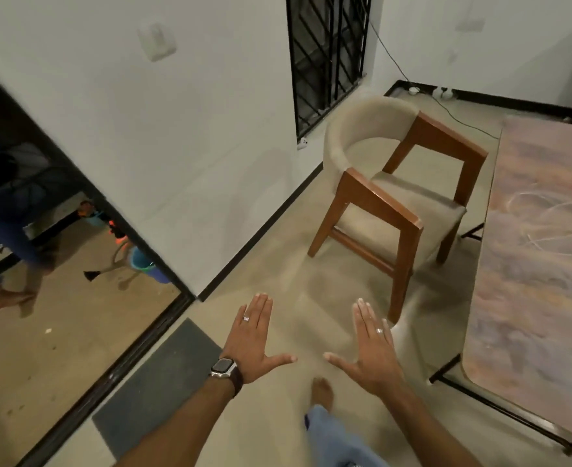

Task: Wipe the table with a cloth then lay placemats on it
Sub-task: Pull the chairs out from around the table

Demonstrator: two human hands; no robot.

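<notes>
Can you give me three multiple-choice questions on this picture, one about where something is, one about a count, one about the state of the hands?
1. Where is the table relative to the chair?
A. Right of it
B. Left of it
C. Behind it, against the window

2. How many rings show on the two hands together?
A. None
B. Two
C. Four

3. What are the hands doing?
A. Gripping a cloth
B. Held out flat, holding nothing
C. Pressing on the table

Answers:
1 A, the table fills the right edge of the view, with the chair to its left.
2 B, one ring on the left hand and one on the right hand.
3 B, the fingers are straight above the floor, with no cloth in view.
</notes>
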